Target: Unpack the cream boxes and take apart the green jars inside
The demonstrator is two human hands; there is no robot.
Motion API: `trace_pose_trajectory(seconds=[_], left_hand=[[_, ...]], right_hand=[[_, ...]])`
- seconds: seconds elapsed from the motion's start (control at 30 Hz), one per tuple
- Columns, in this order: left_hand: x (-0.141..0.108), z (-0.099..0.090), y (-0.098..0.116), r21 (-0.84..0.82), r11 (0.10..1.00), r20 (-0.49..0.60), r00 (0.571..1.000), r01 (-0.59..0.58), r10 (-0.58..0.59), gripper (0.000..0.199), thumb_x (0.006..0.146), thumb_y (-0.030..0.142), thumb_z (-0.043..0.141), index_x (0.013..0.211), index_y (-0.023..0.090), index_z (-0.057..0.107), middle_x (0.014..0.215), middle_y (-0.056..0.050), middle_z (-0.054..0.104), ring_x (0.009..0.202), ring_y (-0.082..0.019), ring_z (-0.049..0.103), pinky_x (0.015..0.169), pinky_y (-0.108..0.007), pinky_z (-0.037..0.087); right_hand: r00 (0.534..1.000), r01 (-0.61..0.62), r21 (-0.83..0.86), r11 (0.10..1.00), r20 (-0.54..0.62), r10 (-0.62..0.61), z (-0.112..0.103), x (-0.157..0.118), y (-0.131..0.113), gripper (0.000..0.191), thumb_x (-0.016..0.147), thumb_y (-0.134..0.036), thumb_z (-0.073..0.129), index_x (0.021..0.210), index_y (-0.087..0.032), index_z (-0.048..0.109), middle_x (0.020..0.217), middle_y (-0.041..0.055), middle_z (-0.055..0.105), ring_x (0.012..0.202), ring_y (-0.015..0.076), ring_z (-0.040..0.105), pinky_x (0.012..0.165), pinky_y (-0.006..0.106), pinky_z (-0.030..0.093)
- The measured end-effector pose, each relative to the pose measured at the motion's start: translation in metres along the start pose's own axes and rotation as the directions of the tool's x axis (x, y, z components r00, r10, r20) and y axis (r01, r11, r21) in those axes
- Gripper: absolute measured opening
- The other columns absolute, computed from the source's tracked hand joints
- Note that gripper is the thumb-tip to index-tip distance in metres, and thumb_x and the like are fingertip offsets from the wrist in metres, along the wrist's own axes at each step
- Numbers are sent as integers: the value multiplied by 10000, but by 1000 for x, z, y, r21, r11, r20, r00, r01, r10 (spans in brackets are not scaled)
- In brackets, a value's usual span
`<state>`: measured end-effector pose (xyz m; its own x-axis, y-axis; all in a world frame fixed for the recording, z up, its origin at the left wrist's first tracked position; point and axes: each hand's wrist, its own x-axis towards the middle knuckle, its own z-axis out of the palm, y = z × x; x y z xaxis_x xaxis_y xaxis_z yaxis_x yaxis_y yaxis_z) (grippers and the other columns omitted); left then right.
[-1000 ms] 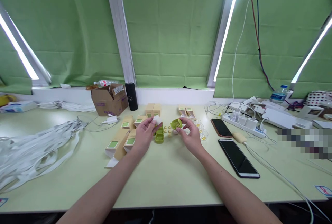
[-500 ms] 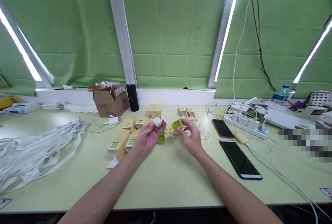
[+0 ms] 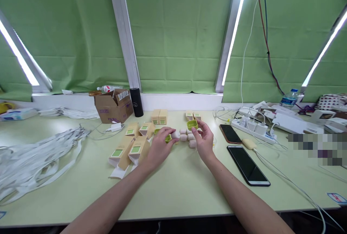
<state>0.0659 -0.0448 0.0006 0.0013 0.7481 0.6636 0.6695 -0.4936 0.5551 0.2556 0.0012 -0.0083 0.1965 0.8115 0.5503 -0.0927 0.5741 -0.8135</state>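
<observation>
My left hand [image 3: 159, 146] is lowered at the middle of the table, its thumb and fingers pinching a small white piece [image 3: 175, 134]. A green tray [image 3: 168, 138] shows beside those fingers, partly hidden by them. My right hand [image 3: 204, 141] holds a small green container [image 3: 192, 124] raised between thumb and fingers. Between the two hands lie several white cylindrical pieces [image 3: 183, 137], some partly covered by my right hand. Left of my left hand stand several beige boxes with green labels [image 3: 138, 150], their flaps open.
Behind are two closed beige boxes [image 3: 159, 117], a cardboard box [image 3: 114, 107] and a black cylinder [image 3: 136, 102]. White straps [image 3: 46, 158] lie at the left. Two phones [image 3: 248, 165], a power strip [image 3: 255, 130] and cables lie at the right.
My left hand has turned palm down and moved the white piece down and right beside the other white pieces. My right hand has shifted slightly right and up with the green container. The view has shifted slightly.
</observation>
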Motion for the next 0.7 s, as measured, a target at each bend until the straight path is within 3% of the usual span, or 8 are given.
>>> trace_pose_trajectory(seconds=[0.13, 0.33, 0.43, 0.7], left_hand=[[2, 8, 6, 204, 955, 177, 968, -213, 178, 221, 901, 188, 730, 1116, 208, 681, 1143, -78, 723, 1089, -253, 678, 978, -422, 546], [10, 25, 11, 394, 846, 389, 899, -358, 199, 91, 879, 153, 742, 954, 168, 693, 976, -100, 747, 963, -289, 665, 883, -441, 493], [11, 32, 12, 426, 805, 417, 879, -412, 229, 65, 869, 154, 749, 909, 166, 700, 943, -112, 746, 953, -295, 638, 855, -440, 451], [7, 42, 7, 448, 794, 395, 888, -410, 235, 50, 875, 191, 755, 904, 173, 718, 897, -118, 740, 989, -311, 568, 834, -442, 397]], right_hand=[[1000, 9, -19, 1000, -24, -9, -1, 1, 2, 432, 869, -437, 716, 1227, -201, 664, 1171, 118, 720, 1047, 255, 664, 806, 372, 533], [1000, 16, -38, 999, -25, -17, -1, 1, 0, 420, 872, -433, 701, 1222, -204, 657, 1162, 115, 720, 1043, 249, 662, 796, 360, 528], [1000, 11, -30, 999, -21, -12, -1, 0, -2, 426, 866, -424, 705, 1227, -204, 658, 1165, 118, 721, 1045, 251, 660, 802, 368, 529], [1000, 20, -53, 998, -2, -20, -1, 0, -4, 407, 877, -410, 692, 1231, -212, 658, 1160, 107, 721, 1034, 241, 659, 812, 362, 530]])
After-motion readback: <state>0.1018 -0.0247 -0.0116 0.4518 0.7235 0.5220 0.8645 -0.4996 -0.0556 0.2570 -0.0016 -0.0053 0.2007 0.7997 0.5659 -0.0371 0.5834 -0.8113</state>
